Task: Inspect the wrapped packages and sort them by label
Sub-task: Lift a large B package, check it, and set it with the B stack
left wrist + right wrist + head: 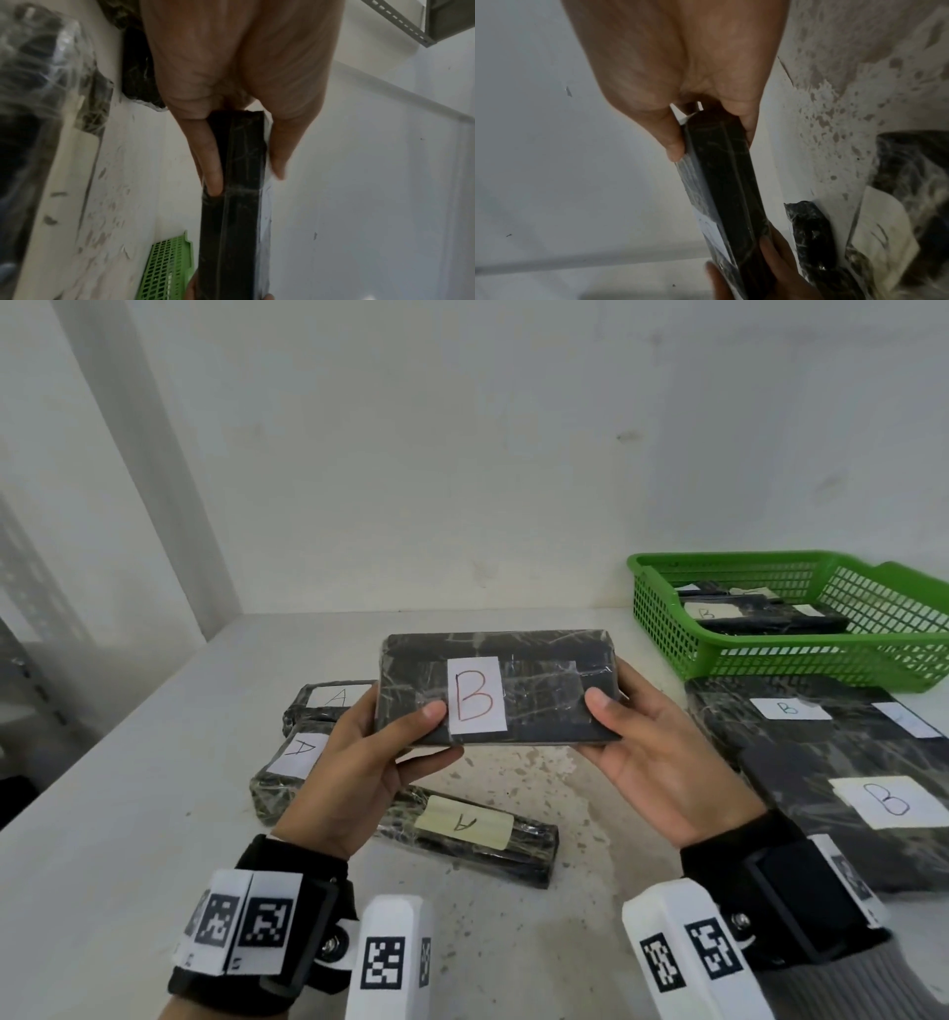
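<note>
Holding a B-labelled package up between both hands

Gripping the dark film-wrapped package (pixel 495 688) at its two short ends, the left hand (pixel 359 762) and right hand (pixel 652 757) keep it raised clear of the white tabletop (pixel 102 839). Each thumb lies across the front face and the fingers press from behind, so both hands are clamped on it; the wrist views show the same pinch along the package's thin edge. Between the two thumbs sits a white label (pixel 476 694) with a red "B", turned toward the head camera.

Below and to the left of the left-hand grip lie three wrapped packages marked "A": one (pixel 328 701) farthest back, one (pixel 287 773) partly under the left hand, one (pixel 477 839) nearest, beneath the held package. Right of the right-hand grip, flat packages with "B" labels (pixel 832 762) lie overlapping on the table. Beyond them stands a green mesh basket (pixel 801 660) containing more dark packages, one label reading "B"
</note>
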The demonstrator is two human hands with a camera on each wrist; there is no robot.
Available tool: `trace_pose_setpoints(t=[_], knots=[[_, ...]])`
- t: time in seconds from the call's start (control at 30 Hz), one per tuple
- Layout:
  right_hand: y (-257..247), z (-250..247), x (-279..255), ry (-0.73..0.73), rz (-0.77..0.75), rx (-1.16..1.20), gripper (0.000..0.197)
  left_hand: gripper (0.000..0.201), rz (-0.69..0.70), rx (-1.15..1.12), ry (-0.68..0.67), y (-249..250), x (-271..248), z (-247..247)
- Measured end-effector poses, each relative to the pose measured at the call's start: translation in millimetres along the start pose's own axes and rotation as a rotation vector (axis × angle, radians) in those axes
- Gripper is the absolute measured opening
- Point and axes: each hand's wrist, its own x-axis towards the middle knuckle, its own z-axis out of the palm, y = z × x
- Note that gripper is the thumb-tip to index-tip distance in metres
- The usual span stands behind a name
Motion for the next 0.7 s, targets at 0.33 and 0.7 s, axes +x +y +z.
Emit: trace_pose_setpoints(t=[0.33,0.7], knots=[[2,-2,-1,-0.033,-0.015,-0.073,0.084,0.044,0.021,-0.048,0.007,4,-2,2],[9,1,-1,0.045,-0.037,-0.352,0.095,0.042,0.063,0.097,-0.011,2,-4,4]])
